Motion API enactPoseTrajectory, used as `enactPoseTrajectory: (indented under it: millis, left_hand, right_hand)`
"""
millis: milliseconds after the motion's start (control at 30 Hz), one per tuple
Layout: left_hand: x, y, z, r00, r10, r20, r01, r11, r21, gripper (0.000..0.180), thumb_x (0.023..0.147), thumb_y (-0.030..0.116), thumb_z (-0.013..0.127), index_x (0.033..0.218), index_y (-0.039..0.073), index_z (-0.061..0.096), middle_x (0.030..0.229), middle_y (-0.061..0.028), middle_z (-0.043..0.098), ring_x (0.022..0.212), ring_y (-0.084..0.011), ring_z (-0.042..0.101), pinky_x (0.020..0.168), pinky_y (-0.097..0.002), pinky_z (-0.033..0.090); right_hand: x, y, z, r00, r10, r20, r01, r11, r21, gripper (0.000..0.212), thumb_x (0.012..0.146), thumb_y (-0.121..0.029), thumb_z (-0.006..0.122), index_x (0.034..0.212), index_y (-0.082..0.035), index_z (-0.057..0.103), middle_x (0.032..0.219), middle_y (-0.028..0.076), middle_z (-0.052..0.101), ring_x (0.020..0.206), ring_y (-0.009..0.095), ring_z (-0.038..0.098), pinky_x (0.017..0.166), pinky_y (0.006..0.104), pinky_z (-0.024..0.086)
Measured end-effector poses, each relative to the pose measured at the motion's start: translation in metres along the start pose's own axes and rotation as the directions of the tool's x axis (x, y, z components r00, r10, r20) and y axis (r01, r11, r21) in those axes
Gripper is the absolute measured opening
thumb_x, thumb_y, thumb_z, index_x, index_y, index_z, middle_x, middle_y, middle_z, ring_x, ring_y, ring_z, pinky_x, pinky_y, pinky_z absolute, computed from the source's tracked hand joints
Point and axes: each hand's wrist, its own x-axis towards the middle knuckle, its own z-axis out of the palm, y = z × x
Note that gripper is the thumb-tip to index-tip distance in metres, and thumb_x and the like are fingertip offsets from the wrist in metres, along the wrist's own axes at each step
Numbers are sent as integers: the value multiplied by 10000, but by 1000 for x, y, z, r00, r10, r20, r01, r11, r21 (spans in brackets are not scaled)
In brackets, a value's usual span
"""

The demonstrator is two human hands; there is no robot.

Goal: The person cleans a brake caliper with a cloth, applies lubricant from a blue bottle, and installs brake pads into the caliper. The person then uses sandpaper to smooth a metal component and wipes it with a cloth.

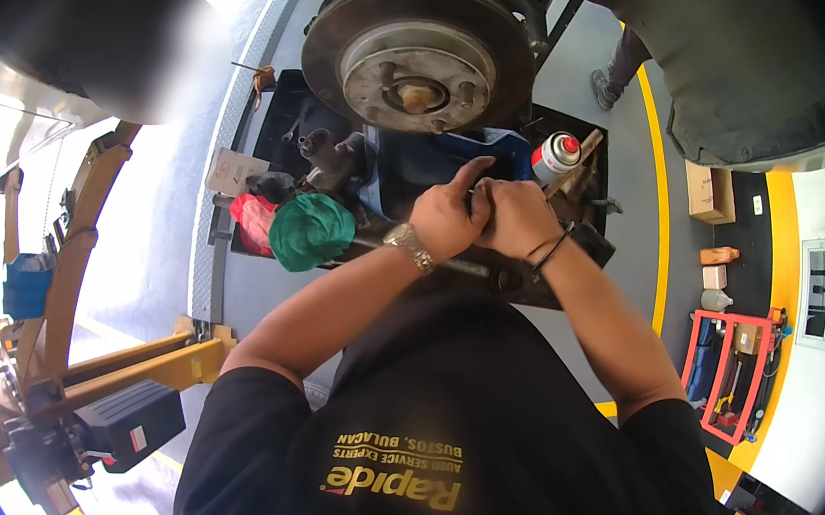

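Note:
My left hand [447, 218] and my right hand [517, 218] meet in front of me above a tool tray [251, 236]. Both have curled fingers, with one left digit sticking out toward the far right. Whatever they may be holding is hidden between them. Just beyond lies a blue bin [378, 173]. To the right of my hands stands a spray can [553, 158] with a red cap. On the left are a green cloth [310, 231], a red cloth [253, 223] and a grey power tool [330, 158]. A brake disc [417, 61] with a hub hangs past the bin.
A small white box [236, 170] rests at the tray's left end. Yellow lift arms [143, 371] stand at left. A dark tire-like shape [753, 51] fills the upper right, near another person's shoe [603, 89]. A red rack [735, 374] and a cardboard box [707, 193] line the right wall.

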Motion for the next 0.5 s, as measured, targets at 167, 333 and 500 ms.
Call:
enactPoseTrajectory:
  millis: [167, 333, 500]
  left_hand:
    - [2, 3, -6, 923, 385, -1, -381, 913, 143, 546, 905, 172, 554, 1441, 81, 504, 889, -175, 730, 788, -397, 706, 751, -477, 585]
    - [9, 11, 5, 966, 8, -257, -37, 994, -107, 442, 993, 190, 476, 1414, 71, 539, 879, -176, 734, 744, -415, 689, 691, -480, 572]
    - [-7, 14, -24, 862, 506, -20, -494, 849, 185, 512, 910, 157, 569, 1417, 86, 557, 784, -169, 705, 659, -384, 682, 633, -488, 558]
  right_hand:
    - [-8, 9, -11, 996, 11, 92, -23, 991, 135, 398, 715, -321, 825, 970, -54, 677, 797, 128, 703, 844, 288, 722, 765, 404, 552]
    - [-9, -28, 15, 918, 23, -395, -163, 932, -324, 348, 855, -319, 710, 1129, -112, 655, 1051, 67, 733, 945, 246, 720, 1025, 522, 419]
    - [-5, -3, -37, 958, -121, 259, 37, 952, 305, 340, 755, -344, 766, 899, -44, 693, 860, 203, 732, 906, 387, 718, 793, 407, 584]
